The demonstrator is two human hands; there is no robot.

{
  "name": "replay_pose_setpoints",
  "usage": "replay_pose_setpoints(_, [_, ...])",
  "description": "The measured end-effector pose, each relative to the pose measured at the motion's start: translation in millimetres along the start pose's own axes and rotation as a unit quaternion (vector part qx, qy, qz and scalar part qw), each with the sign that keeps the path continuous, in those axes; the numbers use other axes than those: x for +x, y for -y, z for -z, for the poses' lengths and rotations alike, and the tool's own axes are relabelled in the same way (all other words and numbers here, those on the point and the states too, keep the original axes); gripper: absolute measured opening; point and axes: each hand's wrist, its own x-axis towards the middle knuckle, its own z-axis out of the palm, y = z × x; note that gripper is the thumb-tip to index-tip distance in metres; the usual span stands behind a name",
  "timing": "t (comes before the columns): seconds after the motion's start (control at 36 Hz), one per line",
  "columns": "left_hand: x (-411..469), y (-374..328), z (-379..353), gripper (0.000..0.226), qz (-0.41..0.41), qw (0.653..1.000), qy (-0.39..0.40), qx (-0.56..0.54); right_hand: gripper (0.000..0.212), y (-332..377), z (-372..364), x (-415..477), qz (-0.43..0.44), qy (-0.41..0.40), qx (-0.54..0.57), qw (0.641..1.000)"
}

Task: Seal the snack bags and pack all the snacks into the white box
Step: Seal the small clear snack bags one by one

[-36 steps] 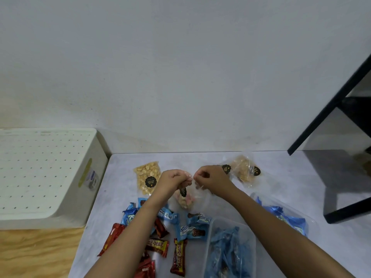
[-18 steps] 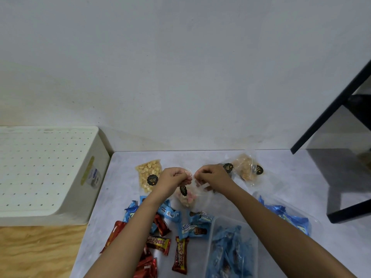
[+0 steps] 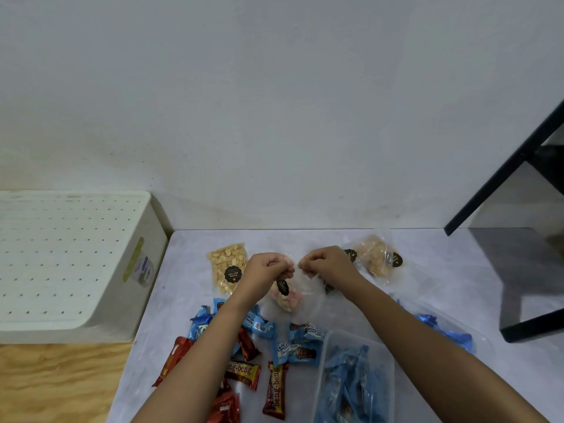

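Note:
My left hand (image 3: pixel 267 270) and my right hand (image 3: pixel 328 264) both pinch the top edge of a clear snack bag (image 3: pixel 290 297) holding pink and white pieces, lifted a little above the grey table (image 3: pixel 427 288). A sealed bag of pale nuts (image 3: pixel 227 264) lies to the left of my hands. Another clear bag of tan snacks (image 3: pixel 377 257) lies to the right. The white box (image 3: pixel 70 264), its perforated lid on, stands left of the table.
Red beng-beng bars (image 3: pixel 276 389) and blue wrapped bars (image 3: pixel 299 343) lie scattered near the front. A clear tub (image 3: pixel 354 383) holds several blue packets; its clear lid (image 3: pixel 442 325) lies right. A black metal frame (image 3: pixel 518 163) stands at right. Wooden floor (image 3: pixel 61 383) shows at lower left.
Both hands stay pinched on the bag's top, shifting only slightly; the view has tilted a little.

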Motion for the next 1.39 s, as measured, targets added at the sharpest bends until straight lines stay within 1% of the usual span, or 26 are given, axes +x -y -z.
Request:
replay_pose_setpoints(0.06, [1.3, -0.2, 0.6, 0.017, 0.003, 1.0, -0.003, 0.001, 0.011, 1.3, 0.3, 1.4, 0.002, -0.002, -0.004, 1.0])
replay_pose_setpoints(0.17, [3.6, -0.8, 1.9, 0.016, 0.005, 1.0, -0.008, 0.001, 0.021, 3.4, 0.1, 4.1, 0.019, -0.008, -0.049, 0.999])
replay_pose_setpoints(0.25, [4.8, -1.4, 1.6, 0.017, 0.002, 1.0, -0.022, -0.005, 0.014, 3.3, -3.5, 3.3, 0.058, -0.026, -0.104, 0.993])
replay_pose_setpoints(0.31, [5.1, -0.8, 2.0, 0.017, -0.007, 0.999, -0.043, -0.01, 0.012, 0.7, -6.8, 0.0, 0.078, -0.003, -0.116, 0.99])
replay_pose_setpoints(0.36, [6.5, 1.3, 2.8, 0.017, -0.028, 0.998, -0.057, -0.012, 0.018, -3.8, -8.1, -1.8, 0.082, 0.046, -0.144, 0.985])
replay_pose_setpoints(0.39, [8.0, 2.9, 3.2, 0.014, -0.039, 0.997, -0.067, -0.006, 0.014, -5.7, -7.7, -1.2, 0.083, 0.062, -0.166, 0.981])
replay_pose_setpoints(0.42, [10.2, 6.0, 3.9, 0.011, -0.049, 0.995, -0.085, 0.011, 0.006, -6.9, -6.6, 1.0, 0.086, 0.062, -0.178, 0.978])
replay_pose_setpoints(0.44, [13.0, 11.1, 4.4, 0.014, -0.054, 0.992, -0.11, 0.039, 0.004, -8.3, -4.7, 5.3, 0.083, 0.047, -0.184, 0.978])
replay_pose_setpoints(0.5, [18.8, 26.2, 5.9, 0.042, -0.059, 0.982, -0.148, 0.102, 0.004, -9.8, 0.8, 18.7, 0.083, 0.003, -0.171, 0.982])
replay_pose_setpoints(0.56, [24.8, 42.6, 4.6, 0.074, -0.069, 0.981, -0.132, 0.127, 0.008, -8.6, 6.4, 33.9, 0.098, -0.02, -0.141, 0.985])
replay_pose_setpoints(0.58, [28.7, 50.5, 2.6, 0.087, -0.073, 0.983, -0.115, 0.122, 0.009, -7.9, 9.2, 41.8, 0.107, -0.028, -0.13, 0.985])
replay_pose_setpoints(0.64, [38.0, 62.6, -4.3, 0.104, -0.084, 0.987, -0.098, 0.095, 0.011, -7.0, 13.9, 57.2, 0.113, -0.045, -0.107, 0.987])
replay_pose_setpoints(0.67, [43.1, 65.8, -8.8, 0.106, -0.096, 0.986, -0.107, 0.089, 0.012, -7.7, 14.9, 64.9, 0.116, -0.057, -0.092, 0.987])
replay_pose_setpoints(0.72, [53.9, 71.0, -18.0, 0.101, -0.114, 0.978, -0.153, 0.078, 0.014, -10.5, 14.0, 78.0, 0.126, -0.1, -0.064, 0.985])
replay_pose_setpoints(0.78, [62.3, 73.5, -26.5, 0.093, -0.126, 0.97, -0.194, 0.076, 0.014, -14.7, 10.7, 88.3, 0.13, -0.159, -0.032, 0.978])
replay_pose_setpoints(0.83, [70.3, 74.7, -33.1, 0.087, -0.132, 0.965, -0.21, 0.087, 0.014, -20.3, 6.7, 97.0, 0.125, -0.211, 0.002, 0.97])
replay_pose_setpoints(0.92, [81.4, 72.7, -36.2, 0.086, -0.13, 0.963, -0.22, 0.09, 0.014, -24.6, 3.8, 108.3, 0.104, -0.251, 0.052, 0.961])
replay_pose_setpoints(1.06, [97.7, 65.3, -35.9, 0.083, -0.138, 0.957, -0.237, 0.091, 0.017, -21.3, 1.8, 125.8, 0.069, -0.281, 0.104, 0.951])
replay_pose_setpoints(1.25, [109.8, 60.0, -39.6, 0.082, -0.131, 0.955, -0.247, 0.101, 0.017, -20.6, 3.0, 139.5, 0.058, -0.312, 0.106, 0.942])
replay_pose_setpoints(1.33, [112.7, 57.2, -38.6, 0.082, -0.121, 0.96, -0.233, 0.092, 0.015, -20.5, 3.2, 139.9, 0.055, -0.312, 0.107, 0.942])
replay_pose_setpoints(1.39, [111.2, 57.0, -33.2, 0.081, -0.119, 0.964, -0.209, 0.115, 0.016, -19.6, 4.5, 136.2, 0.047, -0.305, 0.1, 0.946])
